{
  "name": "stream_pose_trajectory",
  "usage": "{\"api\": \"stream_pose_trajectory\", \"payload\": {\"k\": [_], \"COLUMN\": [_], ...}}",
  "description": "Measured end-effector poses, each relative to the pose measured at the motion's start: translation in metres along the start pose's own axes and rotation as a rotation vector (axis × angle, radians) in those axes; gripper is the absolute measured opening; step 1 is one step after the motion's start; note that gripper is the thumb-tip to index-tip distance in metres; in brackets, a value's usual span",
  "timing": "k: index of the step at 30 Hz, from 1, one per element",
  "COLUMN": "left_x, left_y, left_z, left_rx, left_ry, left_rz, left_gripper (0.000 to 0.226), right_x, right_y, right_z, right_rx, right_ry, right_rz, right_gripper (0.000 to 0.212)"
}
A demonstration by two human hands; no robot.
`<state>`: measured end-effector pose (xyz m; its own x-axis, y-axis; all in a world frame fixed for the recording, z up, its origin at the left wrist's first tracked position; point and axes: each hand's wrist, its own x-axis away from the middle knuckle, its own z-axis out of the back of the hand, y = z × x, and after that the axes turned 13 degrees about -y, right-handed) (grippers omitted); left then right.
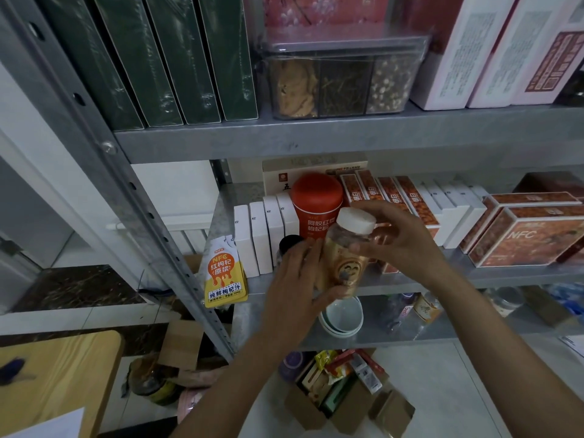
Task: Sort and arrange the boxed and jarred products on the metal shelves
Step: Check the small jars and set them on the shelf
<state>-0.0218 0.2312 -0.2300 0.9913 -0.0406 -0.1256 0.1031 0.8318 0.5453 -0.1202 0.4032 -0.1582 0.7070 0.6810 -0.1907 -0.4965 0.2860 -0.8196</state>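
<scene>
We hold the white-lidded jar (347,248) in front of the mid shelf (505,277): left hand (294,286) grips its base, right hand (401,245) clamps it near the lid. Pouch (224,273) reads "NFC 红枸杞原浆", orange box (531,235) "NFC".

Matt grey metal shelf (316,140), clear glossy plastic jar (344,248), glossy green boxes (151,58).

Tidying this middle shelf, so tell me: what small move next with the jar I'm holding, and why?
Probably stand the white-capped jar upright beside the dark-lidded jar, before the red canister: left hand and right hand hold it tilted right there, among the other round containers.
</scene>
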Motion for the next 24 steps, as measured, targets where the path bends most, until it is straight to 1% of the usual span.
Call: {"api": "stream_pose_trajectory", "payload": {"k": [2, 3, 5, 6, 9, 12, 16, 20, 22, 24], "left_x": [-0.003, -0.006, -0.01, -0.01, -0.009, -0.008, -0.008, -0.006, -0.006, -0.008], "left_y": [-0.012, -0.019, -0.032, -0.037, -0.044, -0.043, -0.041, -0.042, -0.042, -0.041], "left_z": [0.003, 0.003, 0.001, -0.001, -0.006, -0.008, -0.007, -0.005, -0.005, -0.005], "left_rx": [-0.275, -0.38, -0.508, -0.528, -0.506, -0.481, -0.509, -0.529, -0.519, -0.482], "left_ry": [0.108, 0.117, 0.043, 0.008, -0.066, -0.027, 0.005, -0.02, -0.007, 0.028], "left_rz": [-0.021, -0.01, 0.02, 0.023, 0.052, 0.056, 0.041, 0.051, 0.035, 0.01], "left_gripper": [0.085, 0.083, 0.079, 0.078, 0.082, 0.087, 0.089, 0.088, 0.086, 0.08], "right_x": [-0.003, -0.006, -0.012, -0.016, -0.026, -0.028, -0.023, -0.02, -0.019, -0.019], "right_y": [0.007, 0.011, 0.017, 0.02, 0.034, 0.048, 0.058, 0.055, 0.052, 0.051], "right_z": [-0.007, -0.012, -0.022, -0.029, -0.049, -0.064, -0.072, -0.076, -0.077, -0.075], "right_rx": [0.108, 0.171, 0.279, 0.319, 0.417, 0.513, 0.585, 0.805, 0.906, 0.947], "right_ry": [0.01, 0.012, 0.015, 0.013, -0.005, -0.029, 0.034, 0.055, 0.126, 0.269], "right_rz": [0.005, -0.002, -0.009, -0.011, -0.056, -0.12, -0.151, -0.174, -0.149, -0.154], "right_gripper": [0.059, 0.06, 0.059, 0.059, 0.059, 0.058, 0.06, 0.058, 0.056, 0.058]}}
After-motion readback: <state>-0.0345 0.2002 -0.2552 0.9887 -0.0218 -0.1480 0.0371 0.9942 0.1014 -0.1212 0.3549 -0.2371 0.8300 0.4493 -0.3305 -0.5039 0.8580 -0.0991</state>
